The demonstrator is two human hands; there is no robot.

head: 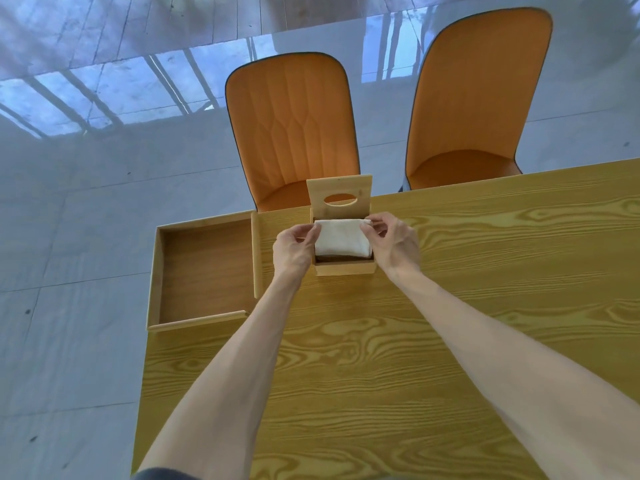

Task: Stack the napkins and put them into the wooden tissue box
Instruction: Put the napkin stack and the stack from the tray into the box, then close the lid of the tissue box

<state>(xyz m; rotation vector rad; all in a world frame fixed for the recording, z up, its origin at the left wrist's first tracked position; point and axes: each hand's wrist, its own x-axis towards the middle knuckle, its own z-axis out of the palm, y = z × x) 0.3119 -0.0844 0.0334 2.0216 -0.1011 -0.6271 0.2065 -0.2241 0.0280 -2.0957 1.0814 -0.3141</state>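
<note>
Pinching soft, limp napkins [342,237] at far corners with left hand [294,249] and right hand [393,242], lowering into wooden tissue box [344,268].

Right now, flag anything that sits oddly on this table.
The wooden tray juts past the table edge on the left, much of it over the floor. The napkins sit tilted in the tissue box, far edge raised by both hands.

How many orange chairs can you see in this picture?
2: one chair directly behind the open tissue box, another chair to its right; others may sit outside the frame.
</note>
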